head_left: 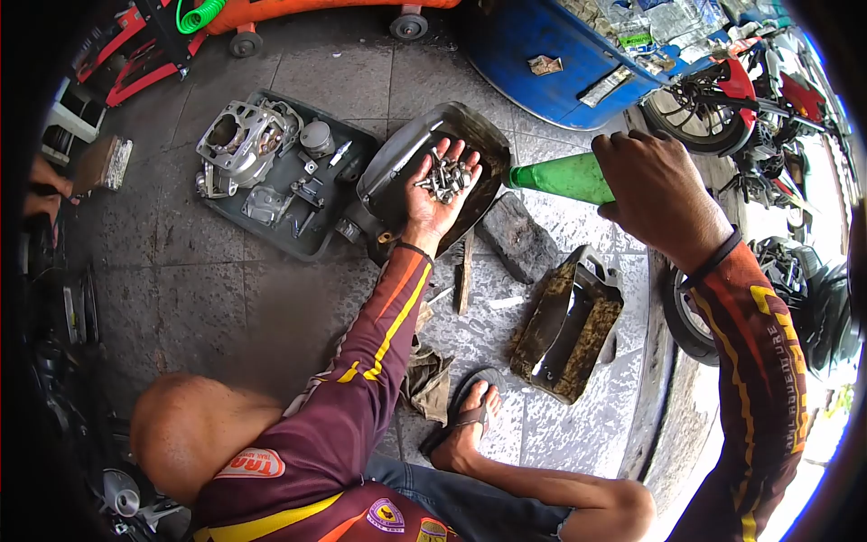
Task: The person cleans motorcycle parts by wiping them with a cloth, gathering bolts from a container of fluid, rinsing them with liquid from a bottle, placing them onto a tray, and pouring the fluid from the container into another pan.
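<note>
My left hand (pixel 433 212) is palm up and slightly cupped, with a heap of small metal bolts (pixel 447 177) lying in it. Beneath it sits a dark, oily basin (pixel 492 135), which looks like a cut-open container. In my right hand (pixel 655 185) is a green glass bottle (pixel 564 179), gripped round its body. The bottle is tipped on its side, its neck pointing left at the basin's right edge, apart from my left hand. Whether liquid leaves the mouth I cannot tell.
A grey tray (pixel 298 237) left of the basin holds an engine casing (pixel 239 144), a piston (pixel 317 138) and small parts. A blue drum (pixel 542 68), a dark block (pixel 519 237), a dirty cut-open container (pixel 573 325) and a rag (pixel 426 384) are around. Motorcycles (pixel 750 104) stand at right.
</note>
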{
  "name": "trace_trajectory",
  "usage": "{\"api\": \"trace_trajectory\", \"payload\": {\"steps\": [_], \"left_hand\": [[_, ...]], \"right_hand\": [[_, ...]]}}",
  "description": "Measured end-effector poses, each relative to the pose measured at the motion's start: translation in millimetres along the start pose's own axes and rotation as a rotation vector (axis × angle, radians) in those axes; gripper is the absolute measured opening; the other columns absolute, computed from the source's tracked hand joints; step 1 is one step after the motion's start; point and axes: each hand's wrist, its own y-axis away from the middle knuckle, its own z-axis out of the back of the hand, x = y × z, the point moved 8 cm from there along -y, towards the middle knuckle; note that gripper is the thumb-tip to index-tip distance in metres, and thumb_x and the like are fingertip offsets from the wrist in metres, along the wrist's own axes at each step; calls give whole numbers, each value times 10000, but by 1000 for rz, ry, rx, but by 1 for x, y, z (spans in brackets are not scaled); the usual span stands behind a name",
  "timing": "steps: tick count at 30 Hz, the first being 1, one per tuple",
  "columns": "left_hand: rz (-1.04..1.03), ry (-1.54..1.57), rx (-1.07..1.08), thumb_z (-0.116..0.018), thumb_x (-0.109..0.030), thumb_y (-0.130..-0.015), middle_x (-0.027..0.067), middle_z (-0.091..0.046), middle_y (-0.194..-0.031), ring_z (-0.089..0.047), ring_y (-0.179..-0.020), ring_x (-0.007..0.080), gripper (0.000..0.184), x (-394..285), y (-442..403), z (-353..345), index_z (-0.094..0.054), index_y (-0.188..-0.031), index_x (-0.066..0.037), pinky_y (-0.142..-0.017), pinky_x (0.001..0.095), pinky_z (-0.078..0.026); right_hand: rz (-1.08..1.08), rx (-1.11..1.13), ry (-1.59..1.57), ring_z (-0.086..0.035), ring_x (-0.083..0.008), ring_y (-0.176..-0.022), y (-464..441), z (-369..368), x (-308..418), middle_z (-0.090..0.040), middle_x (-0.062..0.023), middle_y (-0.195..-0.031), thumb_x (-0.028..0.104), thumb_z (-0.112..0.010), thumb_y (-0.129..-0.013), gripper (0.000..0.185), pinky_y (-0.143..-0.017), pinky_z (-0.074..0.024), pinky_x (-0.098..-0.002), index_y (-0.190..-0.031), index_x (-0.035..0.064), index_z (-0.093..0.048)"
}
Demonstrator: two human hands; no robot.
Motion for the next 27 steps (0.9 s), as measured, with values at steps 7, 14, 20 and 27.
{"api": "trace_trajectory", "payload": {"steps": [7, 14, 20, 27], "left_hand": [[6, 28, 27, -489, -280, -928, 155, -514, -1297, -419, -1236, 430, 365, 0, 2, -8, -541, -1218, -66, -1068, 536, -306], [4, 41, 43, -506, -279, -916, 160, -502, -1309, -400, -1250, 439, 363, -2, 3, -9, -551, -1215, -78, -1071, 538, -310], [33, 99, 34, -507, -273, -916, 162, -513, -1292, -401, -1248, 435, 350, 0, 4, -11, -565, -1197, -73, -1068, 536, -321], [26, 95, 20, -504, -269, -919, 165, -518, -1282, -416, -1233, 431, 346, 0, 4, -6, -563, -1195, -69, -1064, 538, -327]], "right_hand": [[-42, -26, -62, -614, -323, -807, -4, 15, 6, -613, -127, -806, 228, -781, -661, 405, -703, -474, -413, -917, 19, -547], [-80, -21, -31, -625, -324, -759, -3, 9, -8, -626, -136, -783, 229, -792, -650, 362, -671, -477, -418, -858, 27, -576], [-44, -26, -30, -624, -324, -741, 1, 7, -7, -626, -136, -774, 227, -798, -642, 352, -656, -474, -418, -843, 28, -588], [-13, -164, 32, -658, -256, -683, 2, 18, -2, -637, -119, -673, 189, -779, -646, 225, -628, -515, -353, -743, 24, -662]]}}
